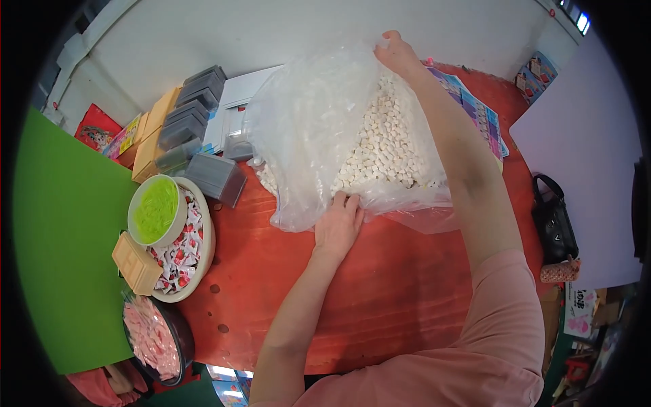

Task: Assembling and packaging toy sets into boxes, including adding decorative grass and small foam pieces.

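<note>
A large clear plastic bag (305, 115) lies on the red table, full of small white pellet-like pieces (386, 146) that show most plainly on its right side. Some more white pieces show at its left edge. My right hand (397, 54) reaches to the bag's far edge, thumb and fingers pinching the film there. At the near edge my left hand (339, 222) has its fingers curled over the gathered plastic, beside the white pieces. The fingertips are partly hidden by the film.
Left stand grey plastic boxes (215, 178), a bowl of green strips (156, 211), a cream basin (209, 241) of wrapped packets, a tan box (135, 264) and a black tub (183, 339) of pink packets. A black handbag (555, 224) sits right; printed sheets (478, 112) lie behind my right arm.
</note>
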The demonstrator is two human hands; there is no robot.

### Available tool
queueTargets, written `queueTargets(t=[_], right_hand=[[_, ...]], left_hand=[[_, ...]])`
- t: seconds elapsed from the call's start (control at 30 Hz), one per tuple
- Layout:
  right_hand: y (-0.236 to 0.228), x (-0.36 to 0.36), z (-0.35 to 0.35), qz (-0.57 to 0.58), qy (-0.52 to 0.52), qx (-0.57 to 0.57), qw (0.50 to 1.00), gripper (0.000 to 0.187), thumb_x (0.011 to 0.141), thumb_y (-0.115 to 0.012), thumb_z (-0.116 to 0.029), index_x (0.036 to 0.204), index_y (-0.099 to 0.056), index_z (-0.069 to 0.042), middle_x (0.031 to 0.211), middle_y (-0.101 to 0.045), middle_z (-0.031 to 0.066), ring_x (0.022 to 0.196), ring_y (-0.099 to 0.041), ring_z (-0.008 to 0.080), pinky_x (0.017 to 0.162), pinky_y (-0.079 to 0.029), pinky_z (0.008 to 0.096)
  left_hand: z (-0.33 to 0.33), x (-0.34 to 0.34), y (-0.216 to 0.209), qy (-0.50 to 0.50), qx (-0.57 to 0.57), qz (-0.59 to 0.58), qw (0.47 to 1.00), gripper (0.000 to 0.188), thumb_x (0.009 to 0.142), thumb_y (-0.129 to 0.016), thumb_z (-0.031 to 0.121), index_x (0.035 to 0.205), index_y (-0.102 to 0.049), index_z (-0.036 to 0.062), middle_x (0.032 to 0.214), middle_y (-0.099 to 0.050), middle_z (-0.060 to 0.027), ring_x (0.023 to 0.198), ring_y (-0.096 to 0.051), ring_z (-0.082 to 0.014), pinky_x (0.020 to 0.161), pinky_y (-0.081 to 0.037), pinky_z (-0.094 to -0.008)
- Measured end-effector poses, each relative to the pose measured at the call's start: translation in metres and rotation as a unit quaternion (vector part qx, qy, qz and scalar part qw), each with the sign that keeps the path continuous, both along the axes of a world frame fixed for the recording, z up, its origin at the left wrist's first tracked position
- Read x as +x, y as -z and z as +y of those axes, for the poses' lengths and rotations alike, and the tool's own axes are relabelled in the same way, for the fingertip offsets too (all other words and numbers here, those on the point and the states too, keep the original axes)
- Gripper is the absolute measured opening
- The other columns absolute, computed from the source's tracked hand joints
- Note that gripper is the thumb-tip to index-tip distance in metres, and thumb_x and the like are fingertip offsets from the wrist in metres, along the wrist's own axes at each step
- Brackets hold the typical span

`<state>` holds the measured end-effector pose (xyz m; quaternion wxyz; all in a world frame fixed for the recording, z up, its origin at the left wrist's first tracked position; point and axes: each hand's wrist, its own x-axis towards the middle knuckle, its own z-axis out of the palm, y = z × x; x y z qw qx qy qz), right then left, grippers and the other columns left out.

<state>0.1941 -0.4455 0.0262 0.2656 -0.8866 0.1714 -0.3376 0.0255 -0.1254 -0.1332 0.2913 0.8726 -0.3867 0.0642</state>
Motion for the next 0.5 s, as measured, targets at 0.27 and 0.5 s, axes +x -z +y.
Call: queueTargets(t=[0.27,0.5], right_hand=[[-0.018,-0.011,0.012,0.421,0.015,-0.305,0.854,0.041,0.085,-0.066,-0.021,0.117,-0.071,0.004,0.113,-0.072,0.0273,0.107,-0.069,0.0418,0.093,-0.056,0.0477],[-0.06,-0.007,-0.003,0.206,-0.079,-0.315,0.923,0.024,0.088,-0.059,-0.013,0.1,-0.073,0.002,0.09,-0.074,0.0216,0.085,-0.07,0.0425,0.079,-0.056,0.05]], left_hand=[[-0.007,0.011,0.06,-0.082,-0.055,-0.059,0.993,0.028,0.091,-0.069,0.03,0.109,-0.065,0.0099,0.111,-0.064,-0.0148,0.091,-0.067,-0.0361,0.079,-0.053,-0.0492],[-0.022,0.032,-0.008,-0.07,0.097,0.061,0.991,0.038,0.099,-0.055,0.039,0.128,-0.062,0.0152,0.128,-0.063,-0.0211,0.109,-0.064,-0.0414,0.093,-0.05,-0.0552]])
